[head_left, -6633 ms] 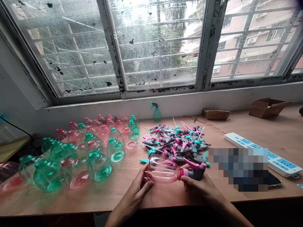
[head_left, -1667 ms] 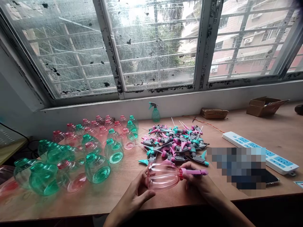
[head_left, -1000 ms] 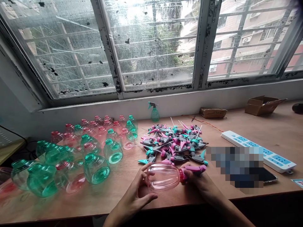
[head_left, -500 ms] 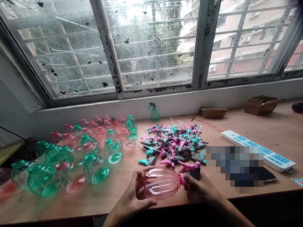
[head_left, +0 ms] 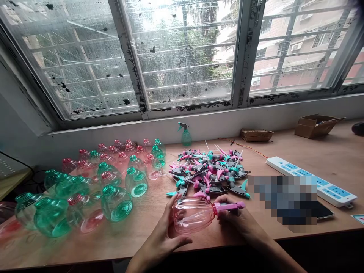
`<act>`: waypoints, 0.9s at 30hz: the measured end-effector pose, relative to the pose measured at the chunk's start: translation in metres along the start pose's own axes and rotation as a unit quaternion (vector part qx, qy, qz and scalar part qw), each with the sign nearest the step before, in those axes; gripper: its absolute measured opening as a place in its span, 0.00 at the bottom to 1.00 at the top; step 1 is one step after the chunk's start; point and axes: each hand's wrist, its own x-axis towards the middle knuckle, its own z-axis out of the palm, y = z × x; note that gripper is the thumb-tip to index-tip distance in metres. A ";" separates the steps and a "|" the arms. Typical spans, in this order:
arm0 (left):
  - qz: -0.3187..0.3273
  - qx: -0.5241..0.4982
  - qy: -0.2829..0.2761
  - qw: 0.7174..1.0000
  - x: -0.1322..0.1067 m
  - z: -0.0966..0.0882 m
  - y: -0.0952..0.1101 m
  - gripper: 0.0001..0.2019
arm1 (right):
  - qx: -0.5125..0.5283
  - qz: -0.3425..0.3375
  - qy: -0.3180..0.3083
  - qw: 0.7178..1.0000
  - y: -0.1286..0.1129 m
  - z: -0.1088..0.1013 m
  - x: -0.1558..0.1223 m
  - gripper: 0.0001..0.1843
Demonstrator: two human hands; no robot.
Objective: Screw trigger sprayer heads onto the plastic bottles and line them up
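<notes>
A clear pink spray bottle (head_left: 193, 215) lies sideways between my hands, above the table's front edge. My left hand (head_left: 170, 227) cups its base, with the thumb below and fingers behind. At the neck, my right hand (head_left: 237, 216) is closed round the pink and grey spray head (head_left: 229, 206), whose pink trigger points right. The head sits on the bottle's mouth; its grey body is mostly hidden by my fingers. Just beyond lies a pile of loose spray heads (head_left: 212, 172) in pink, teal and grey, some with white tubes.
Several open green bottles (head_left: 117, 204) and pink bottles (head_left: 85, 214) stand on the left of the wooden table (head_left: 142, 242). A complete green spray bottle (head_left: 186, 136) stands by the wall. Rightward are a power strip (head_left: 309, 182), a phone (head_left: 321, 210) and cardboard boxes (head_left: 315, 127).
The spray head has turned at the bottle's neck, its pink trigger swinging from upper left to point right. My right hand has turned with it; my left hand still holds the base.
</notes>
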 end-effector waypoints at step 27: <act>-0.020 -0.003 0.031 0.999 -0.006 0.008 0.004 0.48 | -0.112 0.108 0.044 0.987 0.010 0.008 -0.008 0.38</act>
